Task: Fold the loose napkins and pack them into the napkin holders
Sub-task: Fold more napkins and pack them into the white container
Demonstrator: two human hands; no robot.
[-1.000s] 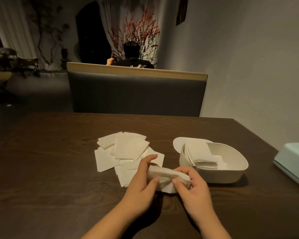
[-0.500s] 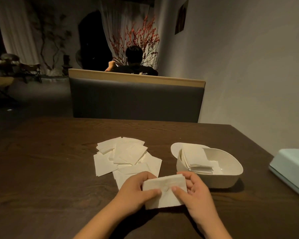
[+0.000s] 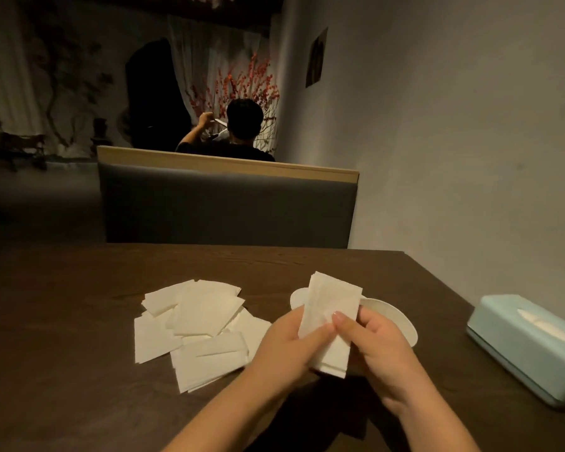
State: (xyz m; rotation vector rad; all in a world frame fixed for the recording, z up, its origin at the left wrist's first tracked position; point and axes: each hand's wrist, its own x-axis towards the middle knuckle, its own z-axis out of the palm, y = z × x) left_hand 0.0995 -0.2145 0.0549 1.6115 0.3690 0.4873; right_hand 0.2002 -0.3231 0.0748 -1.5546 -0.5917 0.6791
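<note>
a folded white napkin (image 3: pixel 333 308) is held upright before the white holder (image 3: pixel 402 321), while loose napkins (image 3: pixel 196 324) are scattered left of it.

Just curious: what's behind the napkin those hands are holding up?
The white holder sits behind the napkin, only its rim showing on either side. The napkin and both hands, left hand and right hand, cover its inside, so its contents cannot be seen.
</note>
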